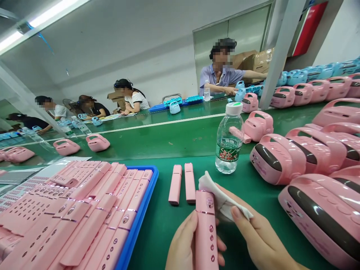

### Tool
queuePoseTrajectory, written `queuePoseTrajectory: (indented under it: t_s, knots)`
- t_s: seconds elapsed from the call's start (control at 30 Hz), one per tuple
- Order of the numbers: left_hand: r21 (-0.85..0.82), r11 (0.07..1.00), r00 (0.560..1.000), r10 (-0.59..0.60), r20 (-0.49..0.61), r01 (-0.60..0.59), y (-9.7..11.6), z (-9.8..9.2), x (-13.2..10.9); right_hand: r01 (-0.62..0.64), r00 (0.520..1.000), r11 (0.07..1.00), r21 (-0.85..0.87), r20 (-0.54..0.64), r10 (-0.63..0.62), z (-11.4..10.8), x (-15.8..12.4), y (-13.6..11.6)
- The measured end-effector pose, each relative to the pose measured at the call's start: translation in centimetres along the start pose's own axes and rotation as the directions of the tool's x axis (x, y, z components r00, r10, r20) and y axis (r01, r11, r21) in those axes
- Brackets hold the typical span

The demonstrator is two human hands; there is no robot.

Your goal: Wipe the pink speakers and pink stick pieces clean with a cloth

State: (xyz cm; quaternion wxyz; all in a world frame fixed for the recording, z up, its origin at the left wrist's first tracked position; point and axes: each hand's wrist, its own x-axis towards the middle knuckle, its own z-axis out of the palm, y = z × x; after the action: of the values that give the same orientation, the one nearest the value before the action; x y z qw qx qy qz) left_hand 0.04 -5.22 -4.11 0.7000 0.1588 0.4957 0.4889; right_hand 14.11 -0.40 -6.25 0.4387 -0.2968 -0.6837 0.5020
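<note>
Upright in my left hand point(184, 240) is a slim pink handheld device point(206, 234) with a column of round buttons and a shiny band below its cap end. My fingers wrap round its lower part. My right hand point(253, 228) pinches a folded white cloth point(223, 200), which rests against the device's upper right edge. Just beyond my hands lie two similar pink devices, one on the left point(175, 185) and one on the right point(189, 183). Left of my hands, a blue tray point(140, 217) is piled with many more of these pink devices point(92, 210).
A plastic water bottle point(229, 140) stands behind my hands. Rows of pink handled units with dark fronts point(317, 213) crowd the right. Past the green table point(163, 228), a green conveyor belt point(157, 137) carries pink units point(97, 142). Several co-workers sit opposite, one in a blue shirt point(208, 75).
</note>
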Motion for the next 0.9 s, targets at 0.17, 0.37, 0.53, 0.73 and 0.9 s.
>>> queuePoseTrajectory:
  t_s: [0.17, 0.37, 0.53, 0.73, 0.9]
  knots:
    - [-0.115, 0.993, 0.997, 0.032, 0.064, -0.025, -0.8, -1.3, 0.8, 0.548, 0.833, 0.765, -0.338, 0.310, -0.459, 0.3, 0.3, 0.3]
    - [-0.118, 0.993, 0.988, 0.016, 0.155, 0.003, -0.5, -1.3, 0.5, 0.562, 0.809, 0.763, -0.320, 0.405, -0.426, 0.1, 0.4, -0.1]
    - [-0.068, 0.991, 0.964, 0.127, 0.235, -0.114, -0.2, -0.6, -0.3, -0.019, 0.995, 1.000, 0.023, -0.098, 0.021, -0.1, 0.6, 0.1]
    - [0.054, 0.985, 0.971, 0.148, 0.190, -0.161, 0.1, -0.6, -0.6, -0.022, 0.991, 0.998, 0.064, -0.133, 0.030, 0.0, 0.3, 0.0]
    - [-0.027, 0.997, 0.993, 0.078, 0.093, -0.076, -0.5, -0.8, 0.1, 0.336, 0.942, 0.894, -0.297, 0.091, -0.324, 0.1, -0.3, -0.5]
